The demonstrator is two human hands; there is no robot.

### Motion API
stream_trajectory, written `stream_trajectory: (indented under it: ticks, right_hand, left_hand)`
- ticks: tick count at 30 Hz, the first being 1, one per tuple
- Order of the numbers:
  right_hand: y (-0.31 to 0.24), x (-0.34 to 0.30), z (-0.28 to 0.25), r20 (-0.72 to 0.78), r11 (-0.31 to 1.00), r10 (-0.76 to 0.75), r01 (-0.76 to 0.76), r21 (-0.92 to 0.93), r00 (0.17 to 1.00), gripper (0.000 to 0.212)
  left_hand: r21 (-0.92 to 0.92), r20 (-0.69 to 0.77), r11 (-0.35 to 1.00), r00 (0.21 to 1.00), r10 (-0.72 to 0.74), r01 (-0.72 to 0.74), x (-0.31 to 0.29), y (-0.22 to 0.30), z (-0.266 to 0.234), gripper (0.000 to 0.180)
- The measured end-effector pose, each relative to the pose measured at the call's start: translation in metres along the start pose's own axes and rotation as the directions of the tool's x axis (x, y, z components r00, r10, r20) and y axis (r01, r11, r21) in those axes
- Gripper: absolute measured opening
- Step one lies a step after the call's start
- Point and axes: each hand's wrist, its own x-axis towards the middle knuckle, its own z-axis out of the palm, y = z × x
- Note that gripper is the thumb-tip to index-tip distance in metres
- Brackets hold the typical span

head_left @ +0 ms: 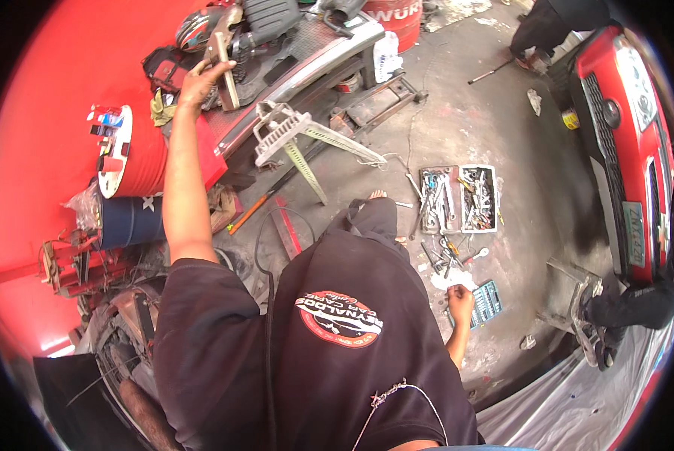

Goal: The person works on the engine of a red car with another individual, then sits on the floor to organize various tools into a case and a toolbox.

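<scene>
My left hand point(199, 84) reaches out to the far left, over the cluttered workbench. Its fingers and thumb close on the edge of a long, flat, tan-grey piece point(221, 71) that stands tilted among car parts. Low on the right, my right hand point(461, 302) has its fingers curled together; anything in them is too small to make out. Just beside it lies an open blue socket-set case point(488, 304). A white rag or paper point(449, 279) and several loose wrenches and ratchets point(448, 252) lie beyond that hand.
An open toolbox point(440, 201) full of wrenches sits on the floor ahead. A metal stand point(288, 135) and a floor jack point(371, 105) are by the workbench point(307, 56). Drums point(130, 222) line the left. A red car point(631, 150) and two other people are at right.
</scene>
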Motion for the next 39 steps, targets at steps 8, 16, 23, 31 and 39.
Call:
stream_trajectory:
  ticks: [8, 16, 23, 31, 39]
  right_hand:
    - [0.037, 0.042, 0.023, 0.018, 0.987, 0.021, -0.024, 0.16, 1.0, 0.011]
    - [0.036, 0.092, 0.067, 0.08, 0.891, 0.244, -0.256, 0.374, 0.966, 0.021]
    - [-0.083, 0.103, 0.077, 0.307, 0.747, 0.427, -0.523, 0.411, 0.851, 0.012]
    - [-0.169, 0.172, 0.063, 0.353, 0.716, 0.49, -0.599, 0.359, 0.797, 0.015]
    - [-0.211, 0.22, 0.035, 0.303, 0.741, 0.481, -0.566, 0.361, 0.823, 0.016]
  left_hand:
    - [-0.425, 0.233, 0.887, 0.969, -0.084, 0.18, 0.121, -0.002, 0.05, 0.082]
    - [-0.491, 0.216, 0.803, 0.94, -0.264, 0.338, 0.244, -0.043, 0.193, 0.086]
    - [-0.623, 0.297, 0.564, 0.831, -0.47, 0.542, 0.337, -0.129, 0.331, 0.099]
    - [-0.646, 0.301, 0.465, 0.762, -0.573, 0.605, 0.435, -0.187, 0.432, 0.1]
    - [-0.638, 0.323, 0.483, 0.778, -0.54, 0.6, 0.466, -0.209, 0.454, 0.068]
